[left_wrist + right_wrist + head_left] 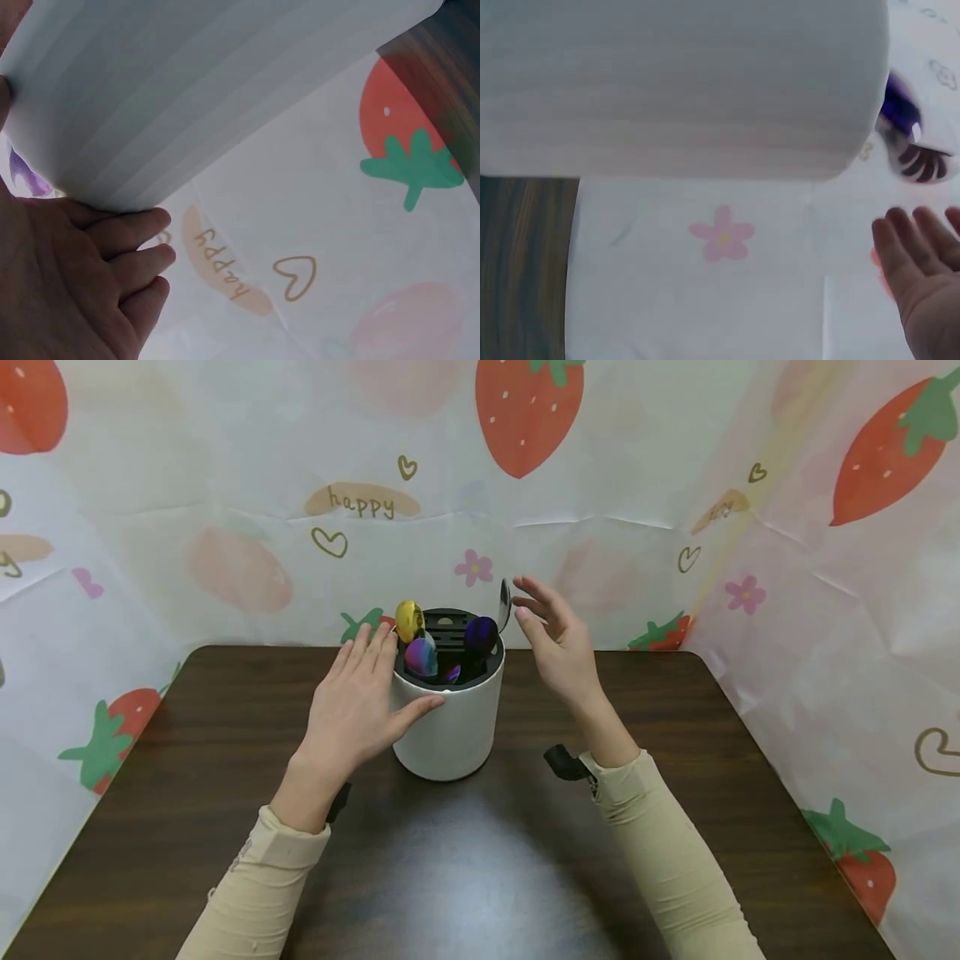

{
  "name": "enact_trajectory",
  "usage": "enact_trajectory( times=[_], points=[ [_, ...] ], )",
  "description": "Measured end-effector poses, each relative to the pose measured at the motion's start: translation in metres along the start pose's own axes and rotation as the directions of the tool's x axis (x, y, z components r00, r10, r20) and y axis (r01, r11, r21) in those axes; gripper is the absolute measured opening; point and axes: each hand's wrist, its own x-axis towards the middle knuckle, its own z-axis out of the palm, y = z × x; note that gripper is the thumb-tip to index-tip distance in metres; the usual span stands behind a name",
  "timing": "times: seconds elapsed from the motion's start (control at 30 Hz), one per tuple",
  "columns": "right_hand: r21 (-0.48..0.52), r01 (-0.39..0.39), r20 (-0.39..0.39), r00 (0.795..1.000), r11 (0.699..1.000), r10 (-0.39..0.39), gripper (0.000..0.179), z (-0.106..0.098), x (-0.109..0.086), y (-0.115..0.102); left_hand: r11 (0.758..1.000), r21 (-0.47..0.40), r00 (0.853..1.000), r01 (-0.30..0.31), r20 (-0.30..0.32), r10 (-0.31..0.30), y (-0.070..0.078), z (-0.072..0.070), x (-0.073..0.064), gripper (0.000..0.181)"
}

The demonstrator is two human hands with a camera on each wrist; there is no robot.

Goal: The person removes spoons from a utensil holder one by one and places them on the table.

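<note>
A white cylindrical utensil holder (pixel 448 735) with a black slotted top (pixel 446 620) stands upright on the table. Spoons stick up from it, bowls uppermost: gold (pixel 409 621), rainbow-tinted (pixel 421 657), dark purple (pixel 481 634) and silver (pixel 505 603). My left hand (pixel 356 710) rests against the holder's left side, fingers straight and thumb across the front. In the left wrist view, the fingertips (pixel 154 225) touch the white wall. To the right, my right hand (pixel 557 647) is raised beside the silver spoon, its fingers loosely bent. The right wrist view shows a gap between this hand (pixel 930 277) and the silver spoon (pixel 922 163).
The dark wooden table (pixel 645 718) carries the holder near its back edge. Behind and at both sides hangs a pale sheet (pixel 262 460) printed with strawberries, hearts and flowers. A black strap mount (pixel 566 763) sits at the right wrist.
</note>
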Motion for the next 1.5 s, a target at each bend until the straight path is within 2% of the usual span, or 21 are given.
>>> enact_trajectory(
  times=[0.13,0.3,0.4,0.77,0.97,1.1,1.2,1.5],
  points=[
    [0.062,-0.002,0.063,0.998,0.998,-0.002,0.041,-0.003,0.015,0.006,1.0,-0.007,1.0,0.008,0.021,-0.007,0.001,-0.002,0.001,0.109],
    [0.138,0.008,0.133,0.991,0.99,-0.026,0.041,-0.006,0.022,0.012,1.0,0.006,0.999,0.007,0.035,-0.007,0.001,-0.002,0.002,0.11],
    [0.124,0.004,0.153,0.988,0.992,-0.023,0.04,-0.006,0.025,0.012,1.0,0.016,0.999,0.007,0.034,-0.008,0.001,-0.002,0.001,0.11],
    [0.084,-0.022,0.164,0.986,0.996,0.008,0.037,-0.009,0.033,0.007,1.0,0.014,1.0,0.008,0.023,-0.008,0.001,-0.004,0.001,0.109],
    [0.11,-0.113,0.172,0.981,0.988,0.093,0.037,-0.012,0.035,0.004,1.0,0.001,1.0,0.007,0.016,-0.007,0.001,-0.003,0.0,0.109],
    [0.16,-0.196,0.171,0.971,0.968,0.168,0.037,-0.014,0.035,0.0,1.0,0.003,1.0,0.007,0.013,-0.007,0.001,-0.004,0.0,0.108],
    [0.189,-0.228,0.177,0.965,0.955,0.195,0.038,-0.016,0.035,-0.004,1.0,0.004,1.0,0.008,0.016,-0.008,0.001,-0.004,0.001,0.109],
    [0.234,-0.203,0.173,0.971,0.951,0.165,0.039,-0.018,0.038,-0.018,1.0,0.006,1.0,0.012,0.018,-0.012,0.001,-0.004,0.0,0.11]
  ],
)
